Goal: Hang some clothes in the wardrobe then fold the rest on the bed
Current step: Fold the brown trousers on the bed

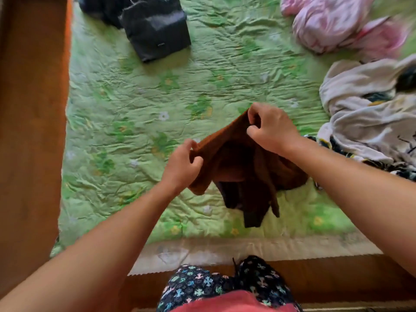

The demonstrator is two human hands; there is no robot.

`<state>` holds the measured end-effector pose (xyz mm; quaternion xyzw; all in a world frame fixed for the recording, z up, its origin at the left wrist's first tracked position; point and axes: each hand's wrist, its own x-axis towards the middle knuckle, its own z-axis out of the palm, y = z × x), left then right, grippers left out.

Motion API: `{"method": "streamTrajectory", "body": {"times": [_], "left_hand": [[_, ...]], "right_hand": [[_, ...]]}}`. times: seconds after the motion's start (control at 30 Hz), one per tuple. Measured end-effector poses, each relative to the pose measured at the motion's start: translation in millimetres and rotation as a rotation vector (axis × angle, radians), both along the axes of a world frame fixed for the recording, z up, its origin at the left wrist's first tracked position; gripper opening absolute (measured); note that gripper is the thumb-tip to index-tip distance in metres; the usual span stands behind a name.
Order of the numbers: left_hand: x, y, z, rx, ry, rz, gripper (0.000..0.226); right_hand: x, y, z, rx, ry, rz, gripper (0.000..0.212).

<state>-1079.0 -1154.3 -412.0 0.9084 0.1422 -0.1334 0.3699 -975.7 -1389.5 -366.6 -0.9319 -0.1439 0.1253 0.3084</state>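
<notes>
The person is standing at the foot of the bed and holding a brown garment (pixel 236 163) up over the green flowered bedspread (pixel 135 104). The left hand (pixel 182 164) is pinching one end of the garment's upper edge with curled fingers and thumb. The right hand (pixel 270 129) is gripping the other end, a little higher and farther out over the bed. Between the two hands the edge is stretching taut. The rest of the cloth is hanging down in loose folds, with a darker strip dangling lowest; whether the lowest folds are touching the bedspread cannot be told.

A folded dark garment (pixel 157 28) is lying at the far left of the bed, well apart from the hands. It is showing a small pale label (too small and blurred to read). A pink bundle (pixel 333 25) is lying at the far right. Nearer on that side, a crumpled heap of white clothes (pixel 364 118) is resting on black-and-yellow patterned cloth. A wooden bed frame (pixel 33 131) is running along the left edge. Below, the person is wearing dark trousers (pixel 202 287) printed with pastel crosses.
</notes>
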Motion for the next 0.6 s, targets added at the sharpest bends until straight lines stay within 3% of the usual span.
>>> {"method": "streamTrajectory", "body": {"times": [0.13, 0.27, 0.37, 0.5, 0.6], "left_hand": [[5.3, 55.8, 87.1, 0.342, -0.105, -0.256, 0.051], [4.1, 100.6, 161.1, 0.487, -0.237, -0.201, 0.028], [-1.3, 133.5, 211.4, 0.529, -0.42, -0.131, 0.023], [-16.6, 167.5, 266.9, 0.566, -0.626, -0.086, 0.017], [-34.9, 204.7, 285.0, 0.629, -0.628, -0.052, 0.015]], "right_hand": [[8.7, 12.5, 74.7, -0.054, -0.087, 0.155, 0.026], [2.5, 35.7, 133.6, -0.128, -0.355, 0.238, 0.037], [-4.4, 51.8, 163.5, -0.174, -0.55, 0.263, 0.044], [-17.8, 76.7, 174.1, -0.241, -0.686, 0.215, 0.045], [-24.7, 97.7, 178.3, -0.292, -0.731, 0.123, 0.041]]}}
